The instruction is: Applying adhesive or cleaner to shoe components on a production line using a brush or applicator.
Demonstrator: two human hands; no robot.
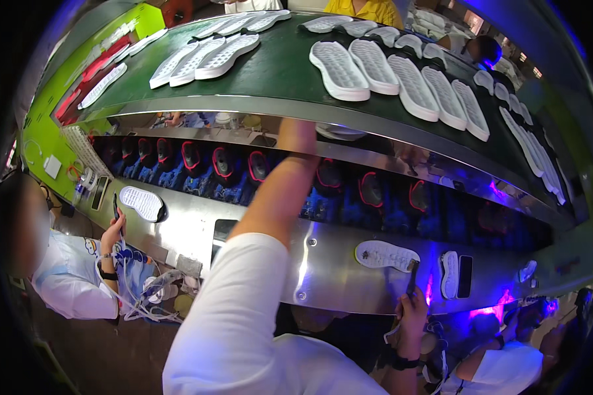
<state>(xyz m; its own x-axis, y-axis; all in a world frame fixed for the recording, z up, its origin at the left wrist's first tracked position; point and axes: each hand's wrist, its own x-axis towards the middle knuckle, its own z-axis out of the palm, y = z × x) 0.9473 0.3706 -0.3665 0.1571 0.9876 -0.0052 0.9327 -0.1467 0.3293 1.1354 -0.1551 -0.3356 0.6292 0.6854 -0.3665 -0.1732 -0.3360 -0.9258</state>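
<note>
My left arm stretches up and away across the bench, and my left hand [298, 135] goes in under the metal edge of the upper belt. Its fingers are hidden there. Close to its right, a white sole [340, 132] lies partly covered by that edge. My right hand [412, 315] is closed around the dark handle of a brush [412, 280]. The brush head is at the right end of a white shoe sole [383, 254] lying flat on the steel bench. Dark marks show at this sole's left end.
Rows of white soles [413, 89] lie on the green upper belt [270, 82]. Dark shoe uppers with red rims [222, 162] line the lower channel. A phone [464, 276] and another sole [449, 274] are right of my hand. Co-workers [79, 276] sit on both sides.
</note>
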